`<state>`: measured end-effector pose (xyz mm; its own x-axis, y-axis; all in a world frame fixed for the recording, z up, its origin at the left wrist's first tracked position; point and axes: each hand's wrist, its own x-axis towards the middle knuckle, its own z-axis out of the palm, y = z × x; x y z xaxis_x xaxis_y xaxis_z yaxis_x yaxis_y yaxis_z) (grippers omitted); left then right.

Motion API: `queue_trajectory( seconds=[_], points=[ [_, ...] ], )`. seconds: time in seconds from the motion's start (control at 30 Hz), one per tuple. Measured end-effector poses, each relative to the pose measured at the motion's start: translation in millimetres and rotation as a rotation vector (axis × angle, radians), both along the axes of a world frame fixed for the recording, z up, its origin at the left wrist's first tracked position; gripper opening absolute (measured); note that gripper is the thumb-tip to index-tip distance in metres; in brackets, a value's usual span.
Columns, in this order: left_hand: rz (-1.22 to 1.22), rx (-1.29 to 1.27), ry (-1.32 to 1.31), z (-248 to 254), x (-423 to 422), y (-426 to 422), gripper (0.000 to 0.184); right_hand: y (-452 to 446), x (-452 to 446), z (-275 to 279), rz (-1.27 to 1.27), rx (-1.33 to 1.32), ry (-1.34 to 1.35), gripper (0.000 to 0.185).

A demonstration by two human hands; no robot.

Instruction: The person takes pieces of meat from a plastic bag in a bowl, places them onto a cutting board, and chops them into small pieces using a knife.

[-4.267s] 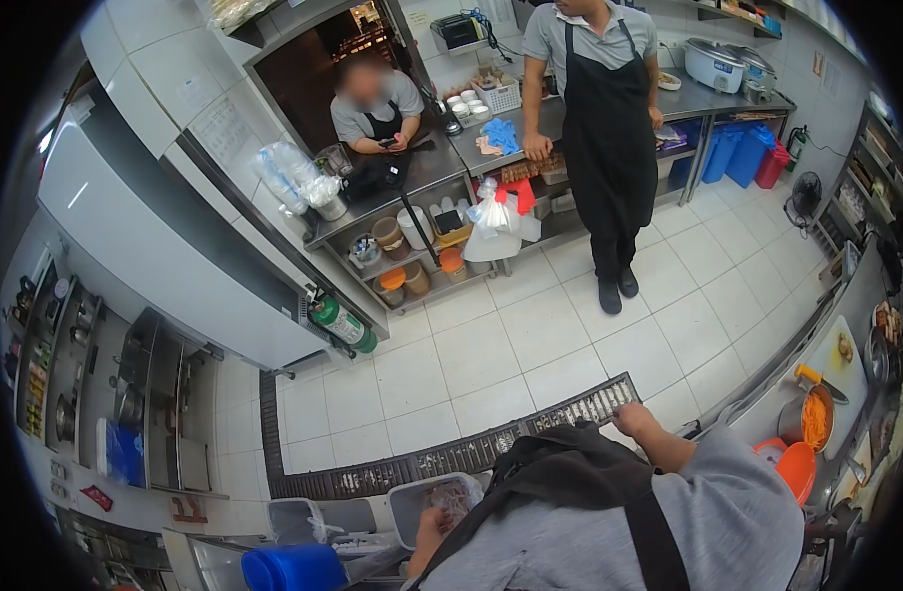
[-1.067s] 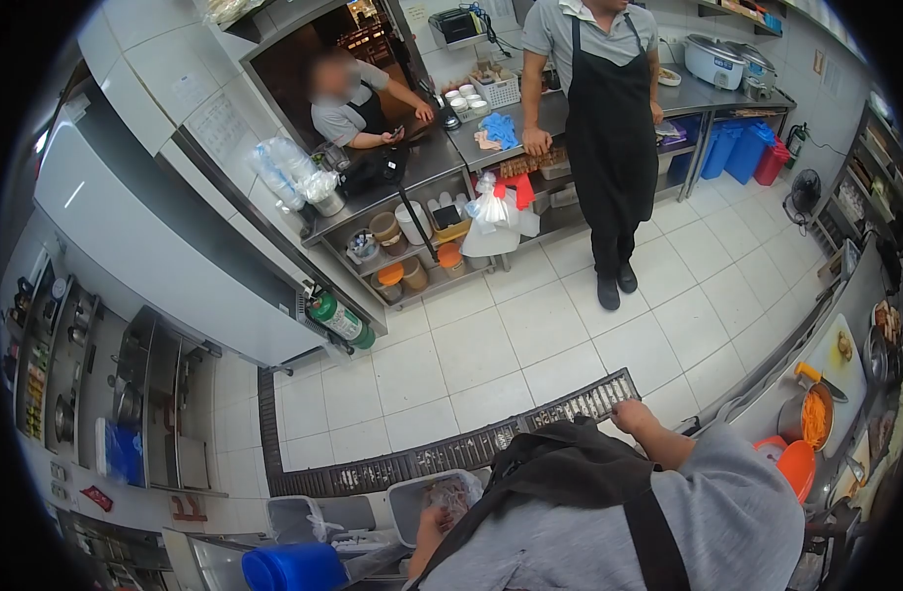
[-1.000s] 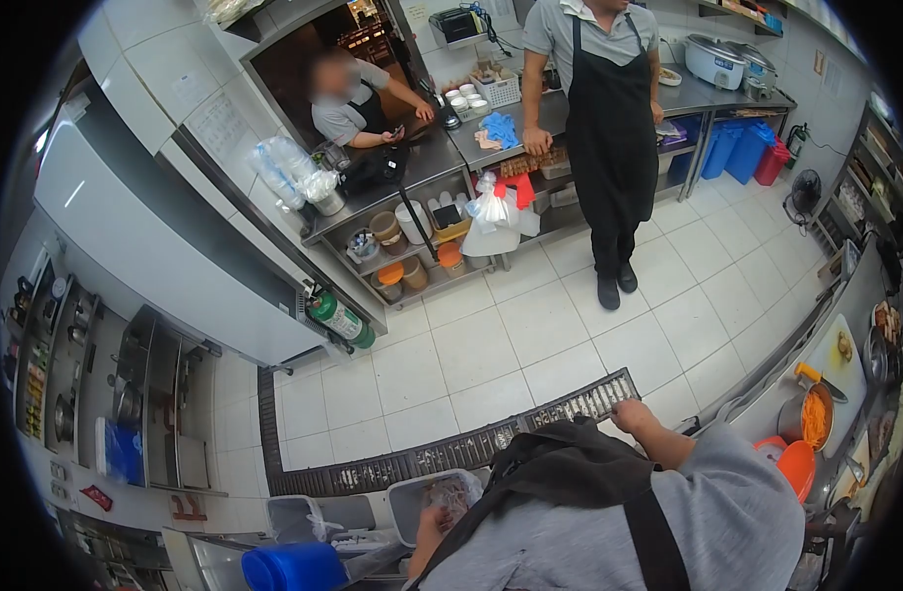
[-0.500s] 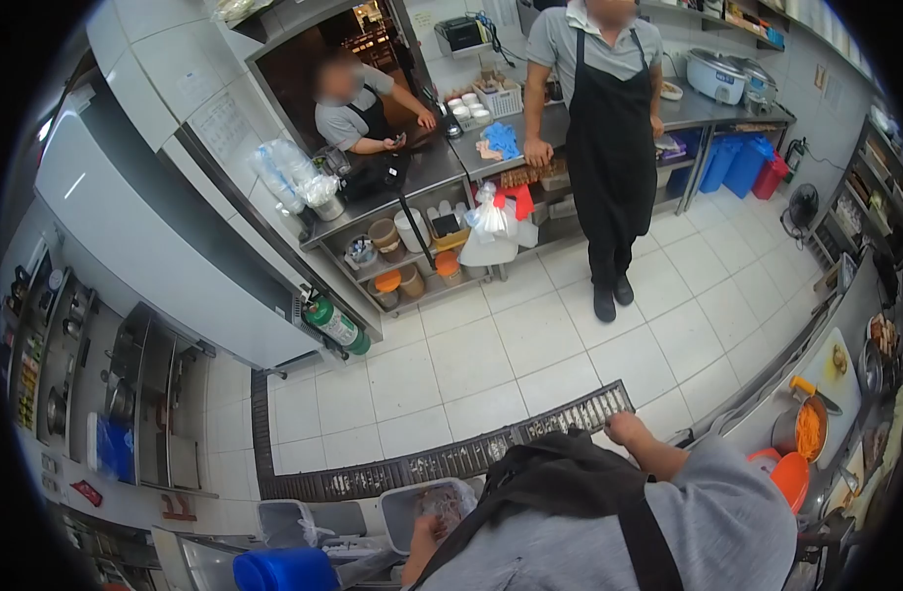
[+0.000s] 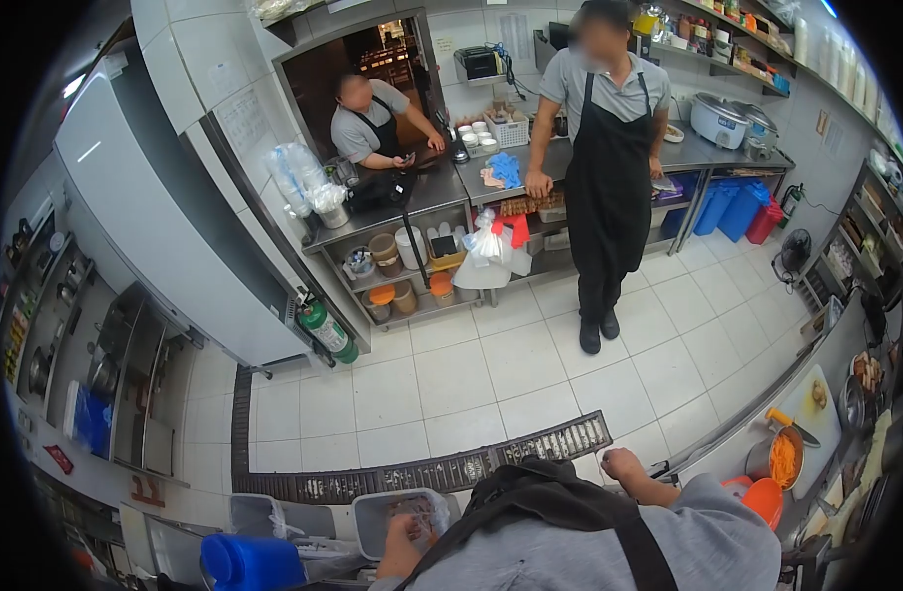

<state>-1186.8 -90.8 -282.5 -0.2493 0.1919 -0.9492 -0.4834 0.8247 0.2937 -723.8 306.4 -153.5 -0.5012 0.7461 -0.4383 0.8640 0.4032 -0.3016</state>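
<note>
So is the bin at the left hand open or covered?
Open: no lid covers the bin, and the left hand is inside it.

Near you, your left hand (image 5: 404, 530) is inside the grey rectangular plastic tub (image 5: 369, 522), beside a clear plastic bag (image 5: 435, 507); the blue plastic container (image 5: 250, 563) stands to their left. Your right hand (image 5: 624, 462) is right of the tub. Farther right, the round metal pot (image 5: 763, 461) stands on the near side of the white cutting board (image 5: 804, 402). Beyond the tub, the long dark floor grate (image 5: 373, 485) runs left to right. Far left is the tall grey refrigerator (image 5: 176, 207); across the floor, a black-aproned co-worker (image 5: 614, 187) stands before the long steel counter (image 5: 693, 151).
</note>
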Motion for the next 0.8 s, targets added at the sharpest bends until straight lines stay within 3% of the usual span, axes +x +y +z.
queue_trajectory(
  seconds=[0.07,0.13,0.2,0.23,0.27,0.33,0.37,0.6,0.8],
  points=[
    [-0.286,0.057,-0.048,8,-2,-4,0.035,4,13,-11,-0.013,-0.004,-0.1,0.025],
    [-1.361,0.07,0.663,8,10,1,0.034,8,21,-17,0.018,-0.017,-0.145,0.024],
    [-1.153,0.361,0.74,11,17,-10,0.036,13,13,-21,0.01,-0.048,-0.155,0.025],
    [-0.917,0.657,0.78,13,21,-13,0.039,15,7,-24,0.02,-0.019,-0.149,0.025],
    [-0.924,0.654,0.771,10,20,-6,0.039,17,7,-27,0.032,0.011,-0.149,0.026],
    [-0.96,0.246,0.679,1,26,5,0.045,18,-11,-17,-0.001,-0.008,-0.124,0.026],
    [-0.921,0.164,0.623,1,29,-4,0.045,20,-20,-16,0.046,0.001,-0.078,0.027],
    [-0.74,0.13,0.569,28,45,-13,0.043,29,-65,-4,0.155,0.016,0.058,0.028],
    [-0.728,0.141,0.552,20,35,-17,0.042,36,-61,-26,0.213,0.063,-0.006,0.028]
  ],
)
